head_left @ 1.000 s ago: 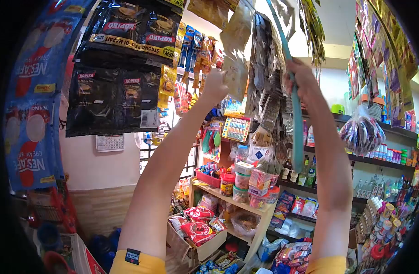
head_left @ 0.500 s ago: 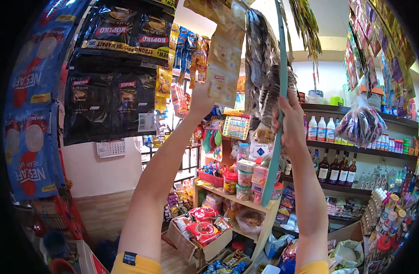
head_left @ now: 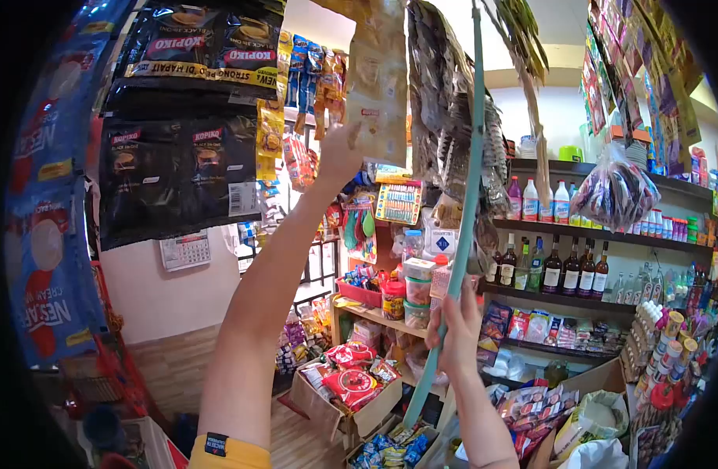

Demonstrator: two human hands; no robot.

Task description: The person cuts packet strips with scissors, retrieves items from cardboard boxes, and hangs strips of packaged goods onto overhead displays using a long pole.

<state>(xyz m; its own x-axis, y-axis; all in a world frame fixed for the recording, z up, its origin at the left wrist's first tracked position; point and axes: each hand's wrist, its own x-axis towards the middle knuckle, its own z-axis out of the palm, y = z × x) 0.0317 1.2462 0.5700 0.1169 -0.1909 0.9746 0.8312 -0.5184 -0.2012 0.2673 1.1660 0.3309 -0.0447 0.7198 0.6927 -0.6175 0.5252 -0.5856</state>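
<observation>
My left hand is raised, its fingers closed on the lower left edge of a hanging strip of pale gold sachets. Lower and to the right, my right hand is wrapped round a long teal stick. The stick runs from the top of the view down to a box of blue packets. Strips of dark grey sachets hang between the gold strip and the stick. Black Kopiko packs hang to the left of my left hand.
Blue Nescafe packs hang at the far left. A wooden shelf bears jars and tubs. An open carton of red packets stands below. Bottles line the dark wall shelves at right, near a hanging plastic bag.
My right hand has slid down the teal stick, and the stick's lower end is lower and further left. My left hand has moved slightly left and down, with the gold sachet strip.
</observation>
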